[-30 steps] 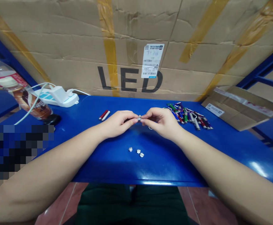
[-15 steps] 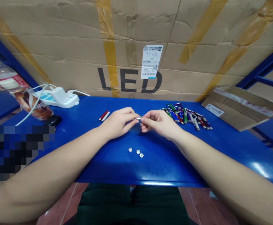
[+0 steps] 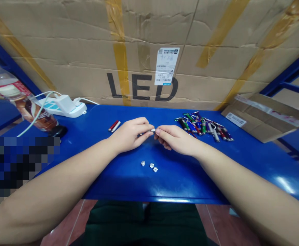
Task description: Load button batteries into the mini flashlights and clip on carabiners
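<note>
Both my hands meet over the middle of the blue table [image 3: 180, 181]. My left hand [image 3: 130, 135] grips a small silver metal tube [image 3: 152, 130] in its fingers. The tube's far end is hidden in that grip. My right hand [image 3: 176, 139] is curled, with thumb and fingertips at the tube's right end. Below the hands lie three small slotted metal pieces [image 3: 151, 165]. A pair of slim red and silver tubes [image 3: 114, 126] lies left of my left hand. A heap of colourful keychain flashlights [image 3: 203, 128] sits right of my right hand.
A power strip [image 3: 63, 107] with a white plug and a plastic bottle [image 3: 23, 106] lie at the back left, beside a black computer mouse [image 3: 58, 131]. A flat cardboard sheet [image 3: 264, 118] rests at the right. A large cardboard box [image 3: 139, 44] printed LED stands behind.
My right hand has moved lower and flattened from its raised pinch. The silver tube now lies more level between my hands. The objects on the table have not moved.
</note>
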`<state>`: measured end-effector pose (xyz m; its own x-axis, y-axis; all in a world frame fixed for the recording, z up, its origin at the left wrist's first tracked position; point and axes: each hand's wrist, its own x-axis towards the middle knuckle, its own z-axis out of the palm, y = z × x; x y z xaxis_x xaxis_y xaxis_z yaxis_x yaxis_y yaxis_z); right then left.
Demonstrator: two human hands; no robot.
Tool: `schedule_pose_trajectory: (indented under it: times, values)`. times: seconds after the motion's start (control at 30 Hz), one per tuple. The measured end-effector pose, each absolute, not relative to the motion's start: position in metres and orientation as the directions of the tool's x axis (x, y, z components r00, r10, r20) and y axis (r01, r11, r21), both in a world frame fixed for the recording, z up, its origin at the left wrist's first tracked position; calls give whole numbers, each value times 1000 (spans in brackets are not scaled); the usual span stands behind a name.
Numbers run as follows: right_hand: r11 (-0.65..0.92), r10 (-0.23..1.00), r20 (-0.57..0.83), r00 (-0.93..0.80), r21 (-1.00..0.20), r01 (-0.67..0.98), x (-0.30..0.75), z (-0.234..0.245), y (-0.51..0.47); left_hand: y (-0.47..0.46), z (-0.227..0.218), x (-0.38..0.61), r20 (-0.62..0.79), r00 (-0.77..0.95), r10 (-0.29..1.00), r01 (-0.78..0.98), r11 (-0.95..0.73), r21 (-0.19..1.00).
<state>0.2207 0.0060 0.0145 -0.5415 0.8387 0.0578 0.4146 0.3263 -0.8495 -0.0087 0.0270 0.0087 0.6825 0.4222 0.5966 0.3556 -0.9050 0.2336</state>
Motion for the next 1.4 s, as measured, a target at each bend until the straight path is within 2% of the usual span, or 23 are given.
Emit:
schedule_pose_trajectory:
  times: [0.1, 0.17, 0.37, 0.5, 0.57, 0.6, 0.67, 0.7, 0.77, 0.8, 0.87, 0.93, 1.03, 1.1, 1.17, 1.27, 1.4]
  values:
    - [591, 756, 205, -621, -623, 513, 225, 18, 7, 27, 8, -9, 586, 695, 416, 337, -909, 245]
    - [682, 702, 242, -670, -502, 532, 227, 20, 8, 27, 9, -9, 568, 709, 417, 332, -909, 253]
    - [743, 666, 219, -713, -279, 608, 227, 22, 6, 29, 10, -10, 465, 758, 458, 373, -889, 267]
    - [763, 646, 196, -738, -168, 624, 226, 20, 5, 29, 9, -10, 372, 788, 490, 371, -861, 347]
    - [776, 630, 223, -744, -217, 593, 225, 19, 5, 28, 10, -10, 373, 786, 493, 354, -853, 383]
    - [774, 628, 244, -739, -288, 564, 225, 18, 5, 27, 11, -10, 390, 781, 488, 346, -858, 380]
    - [698, 667, 247, -702, -536, 475, 224, 17, 6, 26, 13, -11, 452, 768, 455, 333, -885, 326]
    - [595, 702, 204, -682, -695, 405, 223, 17, 6, 25, 14, -11, 490, 761, 426, 324, -903, 282]
    - [244, 740, 24, -672, -941, 235, 221, 17, 5, 25, 15, -11, 561, 749, 351, 303, -936, 180]
    - [44, 727, -78, -682, -986, 159, 219, 17, 4, 25, 15, -11, 594, 742, 311, 295, -947, 128]
    - [-252, 678, -218, -702, -966, 57, 216, 18, 3, 25, 14, -10, 645, 724, 244, 288, -957, 39]
    - [-355, 687, -264, -677, -935, 5, 213, 18, 2, 26, 13, -9, 674, 706, 218, 293, -956, 2]
    - [-273, 790, -194, -582, -961, -49, 209, 14, 2, 26, 11, -7, 666, 703, 249, 304, -952, 35]
    - [-116, 863, -77, -499, -992, -47, 208, 10, 3, 25, 11, -6, 652, 704, 281, 325, -944, 56]
    - [83, 903, 64, -425, -996, 28, 209, 8, 5, 25, 11, -6, 643, 702, 306, 345, -936, 68]
    - [325, 892, 225, -393, -922, 210, 214, 9, 5, 25, 10, -6, 635, 692, 343, 360, -927, 108]
    - [488, 837, 309, -451, -795, 360, 221, 18, 2, 26, 11, -7, 643, 666, 378, 349, -920, 179]
